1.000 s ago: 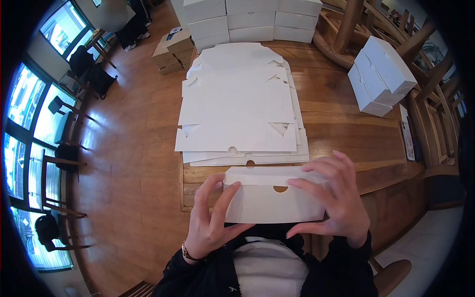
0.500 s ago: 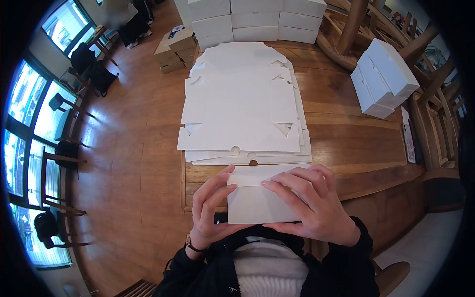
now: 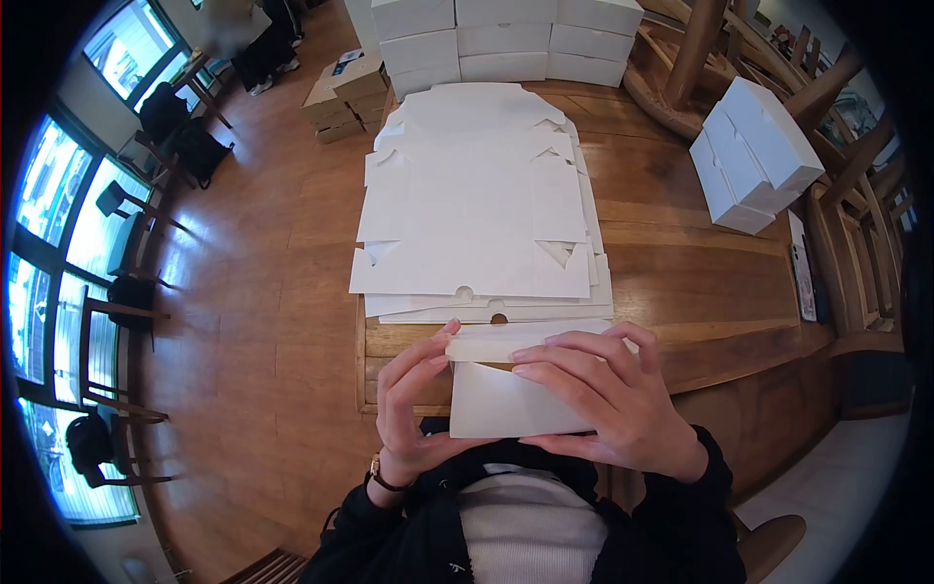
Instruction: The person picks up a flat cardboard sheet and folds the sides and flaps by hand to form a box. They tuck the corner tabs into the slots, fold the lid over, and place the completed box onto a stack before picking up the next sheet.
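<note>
Between my two hands, close to my chest at the table's near edge, is a small white cardboard box (image 3: 516, 404). My left hand (image 3: 413, 394) grips its left end, fingertips at the upper edge and thumb along the bottom. On the other side my right hand (image 3: 608, 399) wraps round the right end, its fingers lying over the top flap. A dark gap shows between the flap and the panel nearer me. Just beyond lies a stack of flat white box blanks (image 3: 477, 204) with cut slots and a half-round notch.
Folded white boxes (image 3: 501, 39) are stacked at the table's far end, and several more (image 3: 754, 161) stand at the right. A phone (image 3: 803, 277) lies by the right edge of the wooden table (image 3: 671, 263). Brown cartons (image 3: 345, 97) sit beyond the left side. A person (image 3: 248, 49) stands far left.
The box's top flap has lifted slightly from the near panel, opening a dark gap between them. Both hands keep nearly the same place and hold.
</note>
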{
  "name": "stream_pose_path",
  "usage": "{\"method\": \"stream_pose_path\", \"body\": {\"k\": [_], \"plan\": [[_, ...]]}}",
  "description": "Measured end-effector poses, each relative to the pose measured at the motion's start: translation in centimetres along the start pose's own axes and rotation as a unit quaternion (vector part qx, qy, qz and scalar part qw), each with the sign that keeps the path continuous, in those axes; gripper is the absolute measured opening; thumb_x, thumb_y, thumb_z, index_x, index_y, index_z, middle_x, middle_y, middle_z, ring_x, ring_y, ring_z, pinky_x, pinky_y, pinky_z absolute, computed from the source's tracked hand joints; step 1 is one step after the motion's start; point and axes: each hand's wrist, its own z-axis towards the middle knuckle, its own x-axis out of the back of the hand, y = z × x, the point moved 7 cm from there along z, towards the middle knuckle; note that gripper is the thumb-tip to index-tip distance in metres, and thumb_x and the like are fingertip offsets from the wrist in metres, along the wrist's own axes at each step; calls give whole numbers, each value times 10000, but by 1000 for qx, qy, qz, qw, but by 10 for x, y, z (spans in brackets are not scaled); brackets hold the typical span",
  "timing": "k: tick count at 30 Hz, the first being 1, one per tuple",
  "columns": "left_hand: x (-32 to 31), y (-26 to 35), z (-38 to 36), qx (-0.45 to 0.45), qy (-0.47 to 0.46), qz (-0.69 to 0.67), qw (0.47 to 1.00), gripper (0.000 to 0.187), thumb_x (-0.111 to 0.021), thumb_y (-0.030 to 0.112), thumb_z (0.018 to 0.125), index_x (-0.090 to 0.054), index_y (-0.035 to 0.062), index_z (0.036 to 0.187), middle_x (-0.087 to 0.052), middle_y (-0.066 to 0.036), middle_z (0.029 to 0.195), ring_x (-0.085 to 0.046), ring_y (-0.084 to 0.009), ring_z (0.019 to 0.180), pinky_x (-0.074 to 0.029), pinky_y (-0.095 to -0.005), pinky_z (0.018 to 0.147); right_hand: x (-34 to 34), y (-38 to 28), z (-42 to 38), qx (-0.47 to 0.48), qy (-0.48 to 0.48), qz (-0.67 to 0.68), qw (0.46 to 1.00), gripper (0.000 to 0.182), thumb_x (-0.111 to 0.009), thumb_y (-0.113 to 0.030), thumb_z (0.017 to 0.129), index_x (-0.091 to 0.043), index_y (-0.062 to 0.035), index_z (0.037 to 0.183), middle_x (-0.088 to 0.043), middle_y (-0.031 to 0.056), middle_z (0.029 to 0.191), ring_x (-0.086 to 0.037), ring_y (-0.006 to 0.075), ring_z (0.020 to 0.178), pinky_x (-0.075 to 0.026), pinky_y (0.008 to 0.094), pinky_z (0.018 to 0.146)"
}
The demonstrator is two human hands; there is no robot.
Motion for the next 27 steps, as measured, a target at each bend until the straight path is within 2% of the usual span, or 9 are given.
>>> {"method": "stream_pose_path", "body": {"k": [14, 20, 23, 27], "plan": [[-1, 2, -6, 19, -5, 1, 1000, 819, -978, 262, 686, -590, -57, 1332, -563, -240, 1421, -610, -406, 1297, -563, -445, 1058, 0, 2, 2, 7, -14, 7, 1000, 795, -873, -405, 692, -626, -116, 1390, -608, -34, 1380, -570, 152, 1248, -332, 422, 1019], [-2, 0, -7, 11, 2, -11, 1000, 876, -980, 258, 688, -525, -1, 1390, -573, -248, 1420, -612, -415, 1294, -558, -446, 1051, -1, 3, 3, 1, -15, 3, 1000, 791, -860, -427, 697, -631, -103, 1380, -585, -13, 1408, -558, 156, 1252, -330, 429, 1015], [-7, -14, -21, 42, 24, -100, 994, 945, -981, 257, 690, -453, 51, 1447, -562, -247, 1447, -608, -435, 1294, -530, -467, 1076, -1, 3, 2, 4, -14, 2, 1000, 786, -856, -434, 702, -631, -98, 1375, -583, -8, 1403, -552, 161, 1253, -331, 434, 1014], [-5, -8, -14, 13, -23, -51, 998, 986, -984, 240, 687, -417, 78, 1478, -552, -234, 1472, -578, -451, 1327, -508, -488, 1091, -2, 3, 2, 2, -15, -2, 1000, 779, -858, -433, 705, -632, -94, 1369, -583, -3, 1396, -548, 171, 1252, -333, 439, 1013]]}}
